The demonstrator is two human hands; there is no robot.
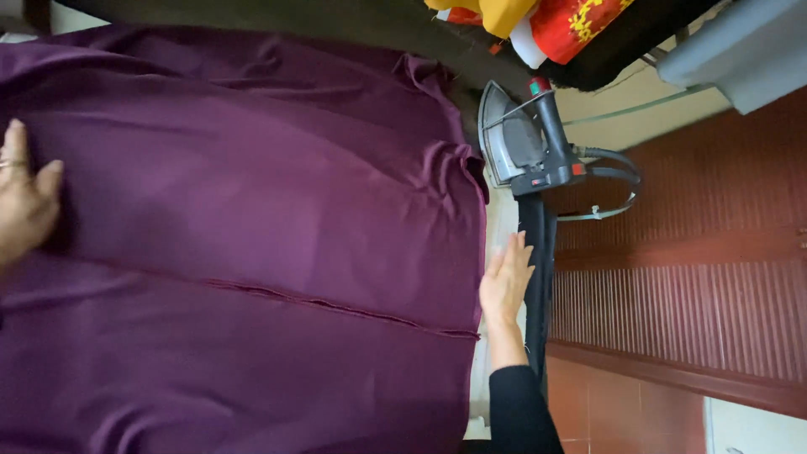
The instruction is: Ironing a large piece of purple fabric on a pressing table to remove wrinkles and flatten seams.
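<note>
A large purple cloth (pixel 252 219) lies spread over a work surface and fills most of the view, with a sewn seam (pixel 336 304) running across its lower part. My left hand (pixel 23 197) rests flat on the cloth at the far left edge, with a ring on one finger. Coming out of a black sleeve, my right hand (pixel 506 284) lies flat at the cloth's right edge with the fingers extended. Neither hand holds anything. A grey and black electric iron (pixel 525 143) stands just beyond my right hand's fingertips, apart from it.
The iron's cord (pixel 618 181) loops to the right. Red, yellow and white fabrics (pixel 546 21) are piled at the top. A dark red ribbed wooden panel (pixel 698 277) and a red tiled floor (pixel 622 403) lie to the right of the surface.
</note>
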